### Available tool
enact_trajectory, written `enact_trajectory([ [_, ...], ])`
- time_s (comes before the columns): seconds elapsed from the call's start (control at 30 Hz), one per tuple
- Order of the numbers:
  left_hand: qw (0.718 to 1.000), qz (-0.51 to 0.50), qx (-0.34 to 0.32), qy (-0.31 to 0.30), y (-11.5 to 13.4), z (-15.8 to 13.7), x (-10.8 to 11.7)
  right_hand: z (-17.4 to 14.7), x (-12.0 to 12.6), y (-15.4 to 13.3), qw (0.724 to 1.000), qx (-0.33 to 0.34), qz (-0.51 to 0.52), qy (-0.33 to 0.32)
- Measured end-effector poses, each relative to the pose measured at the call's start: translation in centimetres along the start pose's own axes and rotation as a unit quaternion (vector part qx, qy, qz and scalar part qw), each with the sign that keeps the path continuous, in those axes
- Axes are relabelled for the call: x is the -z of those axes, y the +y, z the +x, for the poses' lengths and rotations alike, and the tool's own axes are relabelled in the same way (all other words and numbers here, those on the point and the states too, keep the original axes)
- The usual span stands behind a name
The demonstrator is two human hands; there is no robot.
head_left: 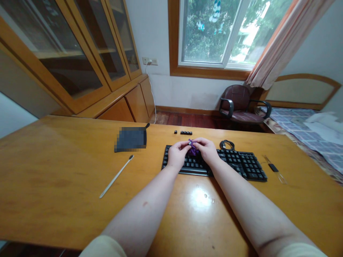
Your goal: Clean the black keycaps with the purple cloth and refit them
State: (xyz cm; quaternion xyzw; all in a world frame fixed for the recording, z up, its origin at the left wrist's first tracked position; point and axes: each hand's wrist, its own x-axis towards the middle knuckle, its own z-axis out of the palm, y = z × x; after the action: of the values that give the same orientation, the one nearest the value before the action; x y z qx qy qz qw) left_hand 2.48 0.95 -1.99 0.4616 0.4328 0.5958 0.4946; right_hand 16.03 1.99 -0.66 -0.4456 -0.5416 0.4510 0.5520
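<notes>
A black keyboard lies on the wooden table in front of me. Above its left half, my left hand and my right hand meet, fingertips pinched together around a crumpled purple cloth. A small pale-and-dark spot shows between the fingertips at the top of the cloth; I cannot make out what it is. Behind the keyboard stand a single black keycap and a short row of several keycaps. My hands hide part of the keys.
A coiled black cable lies behind the keyboard. To its right is a wire keycap puller with a black grip. On the left are a long white brush and a dark pouch. Beyond the table stands an armchair.
</notes>
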Motion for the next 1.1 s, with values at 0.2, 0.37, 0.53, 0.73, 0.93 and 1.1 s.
enact_trajectory([
  [0.2, 1.0, -0.001, 0.001, 0.002, 0.4, 0.0, 0.0, 0.0, 0.0, 0.3, 0.999, 0.019, -0.01, -0.028],
  [0.37, 1.0, 0.006, 0.008, -0.005, 0.4, 0.0, -0.1, 0.1, 0.2, 0.6, 1.0, 0.002, -0.022, 0.007],
  [0.53, 0.997, 0.056, -0.05, -0.016, -0.5, 0.1, 0.2, -0.1, -0.1, 0.0, 1.0, -0.024, -0.001, 0.013],
  [0.73, 0.993, 0.075, -0.09, -0.004, -1.0, 0.2, 0.3, -0.4, -0.3, -0.5, 0.999, -0.009, 0.024, 0.04],
  [0.93, 0.989, 0.122, -0.086, -0.009, -0.5, -0.3, 0.3, -0.4, -0.7, 0.3, 0.999, -0.009, 0.031, -0.021],
  [1.1, 0.989, 0.132, -0.072, 0.008, -0.5, -0.4, 0.3, -0.3, -0.6, 0.2, 0.999, -0.04, 0.011, -0.001],
])
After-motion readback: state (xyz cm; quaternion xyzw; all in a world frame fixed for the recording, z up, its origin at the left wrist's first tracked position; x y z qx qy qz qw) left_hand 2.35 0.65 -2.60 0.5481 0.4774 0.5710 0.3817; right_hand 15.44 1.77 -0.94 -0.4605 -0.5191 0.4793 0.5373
